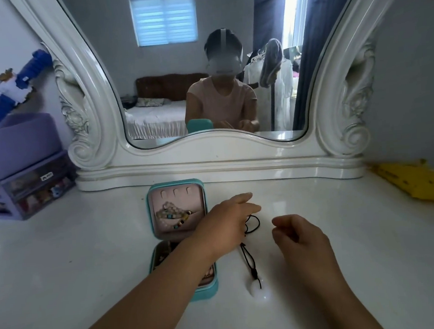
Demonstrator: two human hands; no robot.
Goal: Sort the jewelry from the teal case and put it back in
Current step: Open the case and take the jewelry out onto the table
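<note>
Cord first — my left hand (226,221) rests on the black necklace (250,252) beside the open teal case (151,215); I'd straighten it slowly so it can't knot. My right hand (296,235) hovers loosely curled, holding nothing.

Open teal case (176,186) holding beaded bracelets (174,214), black cord necklace (251,261) with white pendant lying just beside it
</note>
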